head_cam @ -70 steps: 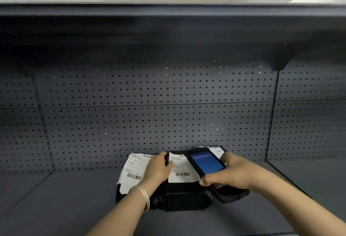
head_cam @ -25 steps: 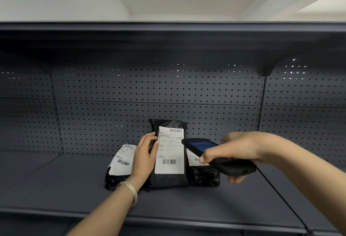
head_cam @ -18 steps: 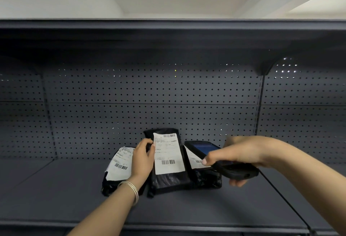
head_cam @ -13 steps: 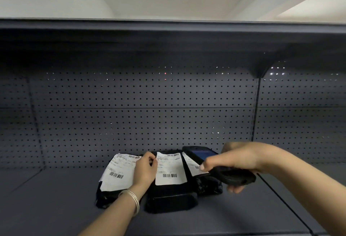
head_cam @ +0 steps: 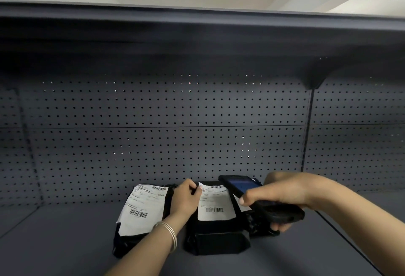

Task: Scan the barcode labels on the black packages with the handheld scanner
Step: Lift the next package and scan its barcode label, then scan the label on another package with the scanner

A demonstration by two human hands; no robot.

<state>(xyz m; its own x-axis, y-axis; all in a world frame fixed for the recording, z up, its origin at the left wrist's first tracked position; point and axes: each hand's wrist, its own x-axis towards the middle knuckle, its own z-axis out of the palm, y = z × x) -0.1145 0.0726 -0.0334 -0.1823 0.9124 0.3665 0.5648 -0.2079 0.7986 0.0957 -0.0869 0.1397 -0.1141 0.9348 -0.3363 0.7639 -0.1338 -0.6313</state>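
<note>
Three black packages lie side by side on the dark shelf (head_cam: 65,243). The left package (head_cam: 140,227) shows a white barcode label (head_cam: 142,207). On the middle package (head_cam: 217,238), which lies flat, is another label (head_cam: 214,204); my left hand (head_cam: 186,199) grips this package at its top left edge. My right hand (head_cam: 282,192) holds the black handheld scanner (head_cam: 258,199) over the right package (head_cam: 260,225), which is mostly hidden. The scanner's screen faces up and its front end points toward the back wall.
A perforated metal back wall (head_cam: 164,133) closes the shelf behind the packages. An upper shelf (head_cam: 197,28) overhangs the space. A vertical divider (head_cam: 306,133) stands at the right, with another shelf bay beyond it.
My left hand has lowered the middle package from standing upright to lying flat on the shelf. The scanner has stayed near the right package.
</note>
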